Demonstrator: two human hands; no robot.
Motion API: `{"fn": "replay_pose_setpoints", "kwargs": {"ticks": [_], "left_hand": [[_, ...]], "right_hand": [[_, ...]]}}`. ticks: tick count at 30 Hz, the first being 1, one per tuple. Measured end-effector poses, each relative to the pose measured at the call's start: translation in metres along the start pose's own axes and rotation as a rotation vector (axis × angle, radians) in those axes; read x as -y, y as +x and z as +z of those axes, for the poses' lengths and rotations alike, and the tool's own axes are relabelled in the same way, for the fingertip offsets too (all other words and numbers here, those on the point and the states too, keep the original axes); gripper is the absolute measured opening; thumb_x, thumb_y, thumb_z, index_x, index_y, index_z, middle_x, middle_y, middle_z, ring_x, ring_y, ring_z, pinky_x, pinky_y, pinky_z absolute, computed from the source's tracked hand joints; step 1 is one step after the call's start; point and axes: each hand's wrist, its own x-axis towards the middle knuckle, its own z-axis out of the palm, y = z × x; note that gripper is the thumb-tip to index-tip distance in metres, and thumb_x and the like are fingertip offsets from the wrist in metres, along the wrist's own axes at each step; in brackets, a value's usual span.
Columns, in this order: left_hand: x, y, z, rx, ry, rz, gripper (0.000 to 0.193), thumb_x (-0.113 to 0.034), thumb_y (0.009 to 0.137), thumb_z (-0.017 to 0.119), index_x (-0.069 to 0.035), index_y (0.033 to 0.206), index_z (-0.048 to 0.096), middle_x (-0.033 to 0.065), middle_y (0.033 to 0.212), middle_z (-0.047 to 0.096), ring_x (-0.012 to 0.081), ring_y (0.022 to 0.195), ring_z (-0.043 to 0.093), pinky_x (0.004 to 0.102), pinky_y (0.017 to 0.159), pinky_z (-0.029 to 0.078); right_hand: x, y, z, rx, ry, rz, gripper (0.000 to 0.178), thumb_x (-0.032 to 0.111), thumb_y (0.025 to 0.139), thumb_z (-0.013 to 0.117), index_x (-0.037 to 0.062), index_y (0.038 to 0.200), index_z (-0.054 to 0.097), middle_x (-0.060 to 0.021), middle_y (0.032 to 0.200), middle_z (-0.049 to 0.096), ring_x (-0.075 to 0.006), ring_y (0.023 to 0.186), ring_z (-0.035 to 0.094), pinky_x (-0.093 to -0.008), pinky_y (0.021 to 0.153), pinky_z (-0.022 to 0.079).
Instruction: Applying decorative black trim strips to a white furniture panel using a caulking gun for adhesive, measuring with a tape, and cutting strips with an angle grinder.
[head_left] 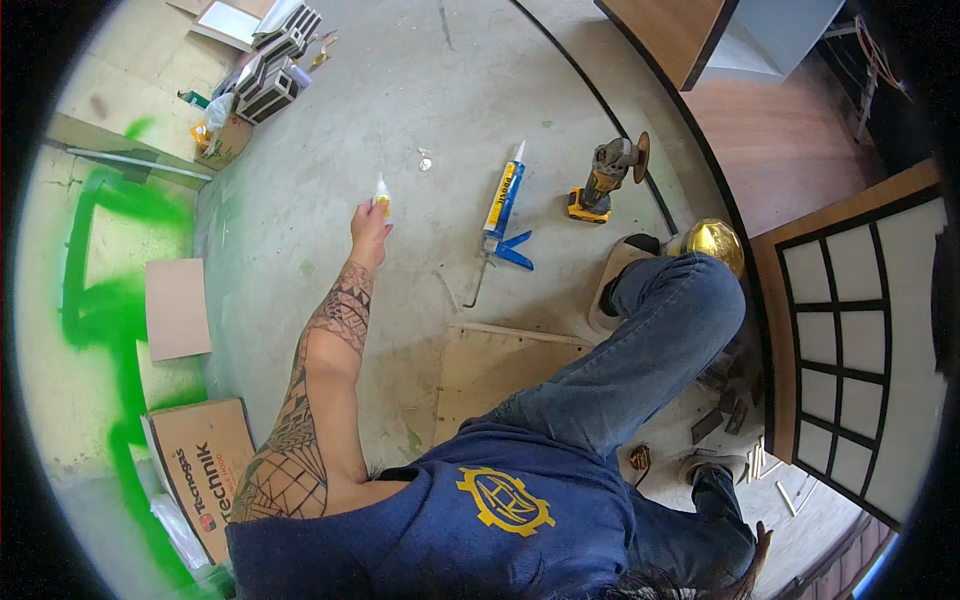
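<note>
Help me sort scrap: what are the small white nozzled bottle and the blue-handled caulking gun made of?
Small white nozzled bottle: probably smooth plastic, from its pale tapered tip.
Blue-handled caulking gun: perhaps painted metal, from its even colour and thin rod.

Navy top (400, 540), seemingly sleeveless, yellow emblem (508, 502), jeans (640, 350)

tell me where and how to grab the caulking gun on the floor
Probably best by the blue handle, coming from above and the right. The caulking gun lies flat, its handle sticking out to the right; the nozzle points away from the person and the thin rod trails back toward them, so both look like poorer holds.
</note>
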Motion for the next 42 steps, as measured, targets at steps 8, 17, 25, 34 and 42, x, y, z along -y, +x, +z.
{"fn": "replay_pose_setpoints", "kwargs": {"ticks": [8, 17, 25, 34, 42], "left_hand": [[0.0, -0.046, 0.074, 0.428, -0.055, 0.05, 0.051, -0.03, 0.106, 0.067, -0.017, 0.152, 0.052, -0.0034, 0.135, 0.061, 0.0127, 0.122, 0.053, 0.0415, 0.106, 0.041], [-0.064, -0.156, 0.203, 0.911, -0.225, 0.092, 0.045, -0.013, 0.109, 0.06, -0.005, 0.152, 0.049, 0.0076, 0.139, 0.061, 0.0196, 0.126, 0.06, 0.0386, 0.106, 0.051], [-0.226, -0.317, 0.277, 1.288, -0.419, 0.535, 0.049, -0.006, 0.104, 0.065, -0.001, 0.15, 0.048, 0.0093, 0.138, 0.062, 0.0193, 0.122, 0.063, 0.0363, 0.106, 0.052], [-0.145, -0.511, 0.406, 2.171, 0.617, 0.802, 0.039, -0.012, 0.097, 0.077, -0.005, 0.132, 0.064, 0.0092, 0.122, 0.07, 0.0193, 0.113, 0.068, 0.0366, 0.097, 0.057], [0.163, -0.502, 0.387, 2.326, 1.021, 0.841, 0.037, -0.018, 0.09, 0.081, -0.007, 0.123, 0.068, 0.0165, 0.117, 0.074, 0.0353, 0.112, 0.07, 0.0449, 0.098, 0.054]], "right_hand": [[-0.048, 0.013, -0.054, 0.124, -0.28, -0.213, 0.072, 0.066, 0.109, 0.044, 0.0131, 0.157, 0.055, -0.0212, 0.128, 0.075, -0.0291, 0.111, 0.072, -0.0406, 0.106, 0.052], [-0.033, -0.013, -0.017, 0.005, 0.045, -0.184, 0.064, 0.048, 0.111, 0.054, -0.0055, 0.146, 0.059, -0.0247, 0.113, 0.078, -0.0279, 0.098, 0.076, -0.0349, 0.096, 0.056], [-0.046, -0.014, -0.02, -0.047, 0.013, -0.324, 0.059, 0.042, 0.108, 0.063, -0.0086, 0.139, 0.061, -0.02, 0.106, 0.078, -0.0258, 0.097, 0.076, -0.0344, 0.091, 0.057], [0.065, -0.08, 0.033, -0.18, -0.117, -0.822, 0.039, 0.023, 0.108, 0.066, -0.0023, 0.138, 0.065, -0.0113, 0.104, 0.077, -0.0164, 0.105, 0.07, -0.0318, 0.097, 0.053], [0.073, -0.063, 0.103, -0.373, -0.241, -0.845, 0.024, 0.018, 0.108, 0.068, -0.0035, 0.117, 0.074, -0.0052, 0.093, 0.074, -0.0144, 0.083, 0.07, -0.0287, 0.08, 0.057]]}}
